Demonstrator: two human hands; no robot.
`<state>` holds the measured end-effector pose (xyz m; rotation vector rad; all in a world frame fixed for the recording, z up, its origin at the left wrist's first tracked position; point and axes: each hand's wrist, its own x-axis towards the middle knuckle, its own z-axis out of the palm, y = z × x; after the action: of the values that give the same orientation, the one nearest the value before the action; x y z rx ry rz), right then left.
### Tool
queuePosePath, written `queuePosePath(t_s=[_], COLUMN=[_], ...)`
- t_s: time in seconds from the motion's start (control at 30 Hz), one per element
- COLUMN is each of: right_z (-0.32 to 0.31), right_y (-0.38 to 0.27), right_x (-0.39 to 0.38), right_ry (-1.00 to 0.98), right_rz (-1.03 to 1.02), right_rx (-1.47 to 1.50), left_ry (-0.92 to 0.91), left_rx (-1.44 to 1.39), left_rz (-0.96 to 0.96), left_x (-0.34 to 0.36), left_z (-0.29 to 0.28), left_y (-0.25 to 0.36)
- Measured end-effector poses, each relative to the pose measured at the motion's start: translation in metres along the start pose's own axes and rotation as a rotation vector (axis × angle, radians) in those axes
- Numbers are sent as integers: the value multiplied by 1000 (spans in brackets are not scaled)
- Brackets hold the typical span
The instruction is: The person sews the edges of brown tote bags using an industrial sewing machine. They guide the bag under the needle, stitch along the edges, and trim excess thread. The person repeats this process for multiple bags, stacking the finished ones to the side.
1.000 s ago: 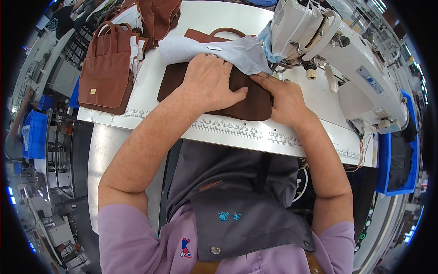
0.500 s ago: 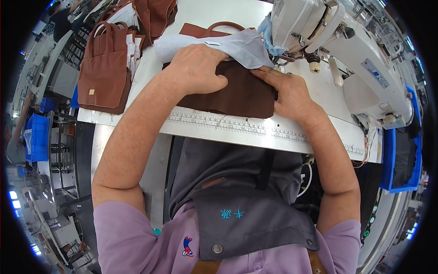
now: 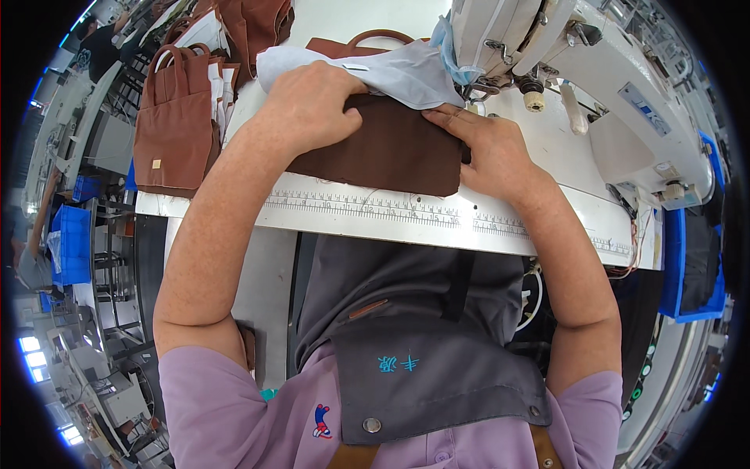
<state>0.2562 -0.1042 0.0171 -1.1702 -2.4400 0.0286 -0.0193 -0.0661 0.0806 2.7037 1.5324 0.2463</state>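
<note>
A dark brown fabric panel (image 3: 383, 148) lies at the front of a sewing machine table, with a pale grey lining (image 3: 406, 74) folded across its far edge. Behind them shows a reddish-brown bag part with a curved handle (image 3: 379, 34). My left hand (image 3: 312, 105) grips the lining, fingers curled over it and partly hidden, thumb resting above the brown panel. At the panel's right edge, beside the needle area, my right hand (image 3: 492, 152) pinches the panel and lining edge; its thumb is mostly hidden. The sewing machine (image 3: 625, 94) stands at the right.
Finished-looking brown handbags (image 3: 173, 125) stand at the table's left, with more brown pieces (image 3: 254, 27) behind. A ruler strip (image 3: 375, 209) runs along the near edge. A blue mask-like cloth (image 3: 453, 55) hangs on the machine head. Blue bins (image 3: 72, 242) and another person (image 3: 98, 43) are at left.
Both hands and the brown panel with its lining have shifted slightly left and away from me in the picture. The table and machine have shifted a little too, as the view moved. Both grips look unchanged.
</note>
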Motion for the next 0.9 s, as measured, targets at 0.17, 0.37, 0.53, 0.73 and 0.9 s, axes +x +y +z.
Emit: queuePosePath(t_s=[0.17, 0.37, 0.53, 0.73, 0.9], right_z=[0, 1, -3, -9, -2], right_y=[-3, -5, -20, -33, -30], right_x=[-1, -7, -18, -39, -42], right_ry=[20, 24, -88, -68, 36], right_rz=[7, -37, -16, 17, 82], right_rx=[-3, -77, -194, -177, -214], left_ry=[96, 225, 325, 430, 309], left_rx=[-25, -241, -268, -235, -189], left_rz=[-69, 169, 337, 303, 382], left_x=[-17, -34, -27, 26, 37], left_z=[0, 29, 42, 43, 52], left_y=[-2, 27, 49, 48, 54])
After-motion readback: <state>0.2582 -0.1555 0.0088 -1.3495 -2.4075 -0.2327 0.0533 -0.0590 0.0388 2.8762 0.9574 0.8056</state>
